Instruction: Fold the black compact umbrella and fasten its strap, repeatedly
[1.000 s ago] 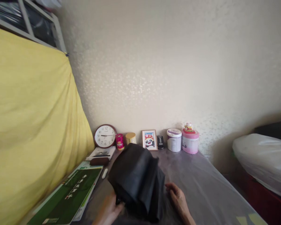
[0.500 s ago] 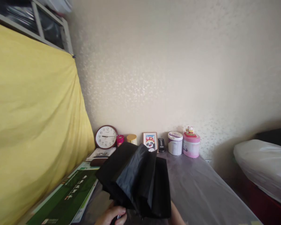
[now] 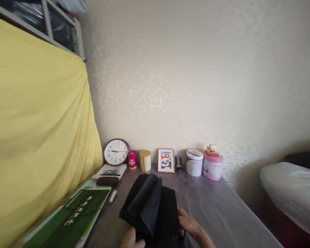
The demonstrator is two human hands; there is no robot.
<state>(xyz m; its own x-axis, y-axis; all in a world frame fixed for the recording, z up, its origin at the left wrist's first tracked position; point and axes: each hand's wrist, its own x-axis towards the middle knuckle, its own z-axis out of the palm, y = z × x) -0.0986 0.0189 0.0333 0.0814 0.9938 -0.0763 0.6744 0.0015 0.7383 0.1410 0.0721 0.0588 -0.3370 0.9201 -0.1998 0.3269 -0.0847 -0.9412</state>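
A black folding umbrella (image 3: 150,206), collapsed with its pleats loose and flapping, is held up over the near part of the table. At its lower left my left hand (image 3: 131,238) is closed around the handle end, which is mostly hidden. My right hand (image 3: 188,222) pinches the right edge of the umbrella's cloth, thumb and fingers pressed together there. Left of the umbrella lie a green booklet (image 3: 74,217) and a small white stick-like object (image 3: 113,196).
Along the wall stand a clock (image 3: 116,152), a pink tin (image 3: 132,159), a yellow-lidded can (image 3: 145,161), a framed panda picture (image 3: 166,160), a white tub (image 3: 194,163) and a pink tub (image 3: 212,167). A brown case (image 3: 107,181) lies at left, beside a yellow curtain (image 3: 41,120).
The umbrella has come lower and its pleats are gathered narrower. My right hand has moved from behind the cloth into view at its right edge. The view has shifted slightly.
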